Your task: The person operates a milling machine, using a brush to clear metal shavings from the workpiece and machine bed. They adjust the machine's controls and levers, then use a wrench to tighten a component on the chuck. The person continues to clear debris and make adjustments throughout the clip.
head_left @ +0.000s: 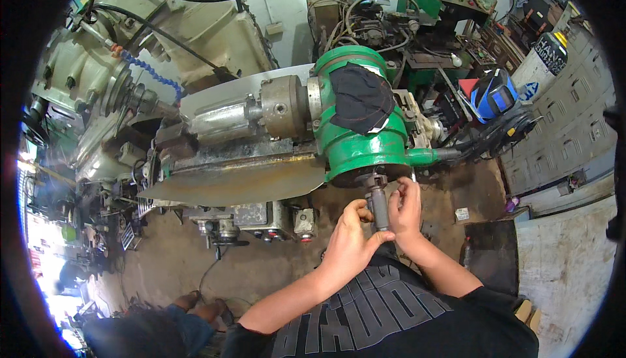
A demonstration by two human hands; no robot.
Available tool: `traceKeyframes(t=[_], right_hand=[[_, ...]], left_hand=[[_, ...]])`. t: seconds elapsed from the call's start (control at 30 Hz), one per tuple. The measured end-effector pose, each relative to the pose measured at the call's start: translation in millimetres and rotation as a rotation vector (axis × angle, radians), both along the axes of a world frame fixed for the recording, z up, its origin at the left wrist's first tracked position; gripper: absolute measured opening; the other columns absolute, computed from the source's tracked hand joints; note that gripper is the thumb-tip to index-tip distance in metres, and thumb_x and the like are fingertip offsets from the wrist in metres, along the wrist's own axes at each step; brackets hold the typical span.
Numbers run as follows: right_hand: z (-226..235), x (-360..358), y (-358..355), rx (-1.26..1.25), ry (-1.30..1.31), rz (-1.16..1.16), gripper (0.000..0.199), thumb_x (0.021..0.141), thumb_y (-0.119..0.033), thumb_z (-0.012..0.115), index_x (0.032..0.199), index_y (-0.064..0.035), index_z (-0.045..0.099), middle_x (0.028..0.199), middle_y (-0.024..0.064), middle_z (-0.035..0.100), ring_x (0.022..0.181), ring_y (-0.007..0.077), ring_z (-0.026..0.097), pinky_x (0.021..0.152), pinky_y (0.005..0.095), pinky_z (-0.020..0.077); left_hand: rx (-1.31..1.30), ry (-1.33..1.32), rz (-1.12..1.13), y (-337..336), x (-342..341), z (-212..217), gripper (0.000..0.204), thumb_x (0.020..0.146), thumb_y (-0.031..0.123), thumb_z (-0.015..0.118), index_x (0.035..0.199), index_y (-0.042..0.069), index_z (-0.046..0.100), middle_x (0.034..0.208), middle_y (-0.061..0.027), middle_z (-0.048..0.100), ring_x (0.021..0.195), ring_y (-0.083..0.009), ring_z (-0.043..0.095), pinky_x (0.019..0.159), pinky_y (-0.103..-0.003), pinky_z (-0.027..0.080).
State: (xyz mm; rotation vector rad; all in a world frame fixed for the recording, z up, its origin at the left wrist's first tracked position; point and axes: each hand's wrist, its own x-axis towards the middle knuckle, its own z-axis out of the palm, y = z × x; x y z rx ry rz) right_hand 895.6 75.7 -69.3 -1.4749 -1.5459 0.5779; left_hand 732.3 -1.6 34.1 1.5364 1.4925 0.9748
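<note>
I have both hands on the dark handle: left hand and right hand closed around it, under the green housing just above. Handle mounted; turning apparently remains.

Tight quarters at the crank handle

Both hands hemmed in: green dividing head looms just above, rusty sheet-metal guard juts out up-left; open floor lies left, and right past the right hand.

Black short-sleeved T-shirt with large grey block lettering, seemingly across the chest; forearms and hands bare.
</note>
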Motion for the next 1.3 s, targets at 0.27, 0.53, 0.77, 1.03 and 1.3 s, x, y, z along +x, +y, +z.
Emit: traceKeyframes(t=[0.27,0.53,0.77,1.03,1.3], right_hand=[[-12.5,-13.1,0.3,-0.119,-0.073,0.042,0.047,0.085,0.000,0.059,0.131,-0.0003,0.052,0.124,0.0242,0.053,0.112,0.0427,0.056,0.093,0.0479,0.0499],[13.8,-6.9,33.2,-0.973,0.793,0.489,0.039,0.102,-0.007,0.055,0.140,-0.0061,0.058,0.106,0.0094,0.070,0.091,0.0164,0.068,0.079,0.0345,0.0579],[39.7,29.4,22.0,-0.528,-0.101,0.514,0.035,0.094,-0.004,0.054,0.126,0.0051,0.061,0.108,0.0133,0.071,0.097,0.0239,0.070,0.087,0.0357,0.0560],[157.1,92.3,110.2,-0.815,0.306,1.084,0.021,0.101,-0.016,0.059,0.110,0.0007,0.067,0.091,0.0062,0.070,0.080,0.0140,0.068,0.073,0.0291,0.0544],[125.6,-6.5,378.0,0.048,0.006,0.473,0.044,0.105,-0.034,0.050,0.119,0.0036,0.066,0.112,0.0172,0.073,0.110,0.0312,0.068,0.099,0.0394,0.0496]], left_hand=[[0.148,0.021,-0.048,8.4,0.1,-9.9,0.084,0.081,0.031,0.089,0.139,-0.004,0.040,0.112,-0.0163,0.063,0.089,-0.0224,0.058,0.084,-0.037,0.052],[-0.573,-0.800,0.221,29.3,-16.7,-74.8,0.043,0.110,0.038,0.051,0.138,0.005,0.049,0.119,-0.0049,0.063,0.106,-0.0174,0.058,0.091,-0.034,0.049],[-0.459,-1.346,0.322,62.5,-0.5,-110.5,0.026,0.104,0.023,0.051,0.123,0.011,0.064,0.117,-0.0034,0.066,0.108,-0.0154,0.057,0.088,-0.035,0.046],[0.063,-0.224,0.422,50.3,17.6,-38.3,0.039,0.102,0.030,0.062,0.124,-0.002,0.060,0.118,-0.0163,0.060,0.110,-0.0305,0.057,0.099,-0.040,0.044],[0.102,0.227,0.406,52.9,50.0,12.1,0.061,0.090,0.030,0.076,0.135,-0.002,0.050,0.126,-0.0218,0.050,0.122,-0.0430,0.048,0.106,-0.051,0.041]])
